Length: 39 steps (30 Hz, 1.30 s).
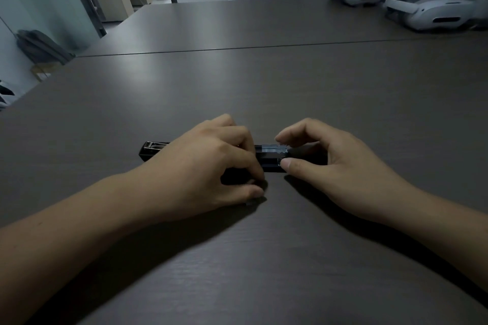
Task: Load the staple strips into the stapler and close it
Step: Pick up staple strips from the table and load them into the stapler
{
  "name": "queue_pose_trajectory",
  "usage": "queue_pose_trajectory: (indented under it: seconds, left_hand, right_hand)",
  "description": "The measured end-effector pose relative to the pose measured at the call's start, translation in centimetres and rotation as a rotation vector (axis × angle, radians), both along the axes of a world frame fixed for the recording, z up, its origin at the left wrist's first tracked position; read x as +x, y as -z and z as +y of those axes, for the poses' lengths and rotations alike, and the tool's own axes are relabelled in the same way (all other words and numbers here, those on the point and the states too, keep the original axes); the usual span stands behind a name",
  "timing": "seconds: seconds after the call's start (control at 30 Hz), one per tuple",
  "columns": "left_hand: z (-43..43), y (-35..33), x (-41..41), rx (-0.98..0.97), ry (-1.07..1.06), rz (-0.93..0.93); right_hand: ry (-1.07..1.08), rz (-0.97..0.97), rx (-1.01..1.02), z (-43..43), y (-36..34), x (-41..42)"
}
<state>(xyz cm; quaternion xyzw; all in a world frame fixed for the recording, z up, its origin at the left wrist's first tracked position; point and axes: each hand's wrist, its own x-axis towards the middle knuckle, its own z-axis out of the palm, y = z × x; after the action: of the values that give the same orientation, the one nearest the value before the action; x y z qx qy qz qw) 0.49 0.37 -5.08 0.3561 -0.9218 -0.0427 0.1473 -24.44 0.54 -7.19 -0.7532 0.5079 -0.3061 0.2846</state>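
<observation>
Stapler (154,152) lies flat on the dark worktop (264,82), lengthwise along the near edge, about midway between the left and right edges and closer to the near edge than the far. Left hand (211,161) covers its middle, fingers (247,144) curled over the far side and thumb tucked at the near side: a clamping hold on the body. Right hand (335,163) comes in from the right end, forefinger and thumb (290,165) bent toward each other across the body where a pale strip (274,150) sits in the open channel. The thumb is on the near wall, and the forefinger looks just on or above the strip; dim light, can't be sure of contact. Judged handling: the stapler is rigid and fairly weighty, with smooth sides, so it's best pinned by its long walls, as the left hand does. The strip is light and brittle and snaps if bent, so it's better nudged by its edges and slid straight along the channel. White headsets (427,10) sit at the far right corner, well apart.
</observation>
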Motion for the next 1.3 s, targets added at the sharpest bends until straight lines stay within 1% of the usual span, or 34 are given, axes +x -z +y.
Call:
queue_pose_trajectory:
  seconds: [0.27,0.37,0.63,0.77,0.83,0.93,1.1,1.2,1.3]
  left_hand:
    - [-0.2,0.3,0.0,-0.022,0.019,0.000]
    - [-0.2,0.3,0.0,-0.029,0.013,0.033]
    - [-0.1,-0.4,0.1,-0.093,-0.098,0.264]
    - [0.1,-0.8,0.2,-0.073,-0.151,0.404]
    - [0.3,-0.9,0.0,-0.057,-0.173,0.483]
    - [0.8,-0.8,-0.5,-0.010,-0.155,0.552]
    - [1.0,-0.5,-1.0,0.053,-0.110,0.597]
    - [1.1,-0.4,-1.1,0.062,-0.097,0.615]
    - [1.2,-0.4,-1.3,0.030,-0.092,0.616]
  right_hand:
    - [-0.004,-0.016,0.007,0.1,-0.1,0.1]
    - [-0.007,-0.024,0.004,0.1,-0.1,0.1]
    - [-0.013,-0.055,-0.027,0.4,-0.5,0.1]
    - [-0.020,-0.112,-0.031,0.6,-0.7,0.2]
    - [-0.043,-0.166,-0.008,0.8,-0.8,0.2]
    - [-0.113,-0.307,0.064,1.0,-0.9,0.2]
    - [-0.211,-0.545,0.214,1.0,-0.7,0.1]
    - [-0.244,-0.626,0.295,0.8,-0.4,0.0]
    - [-0.258,-0.693,0.346,0.7,-0.3,0.0]
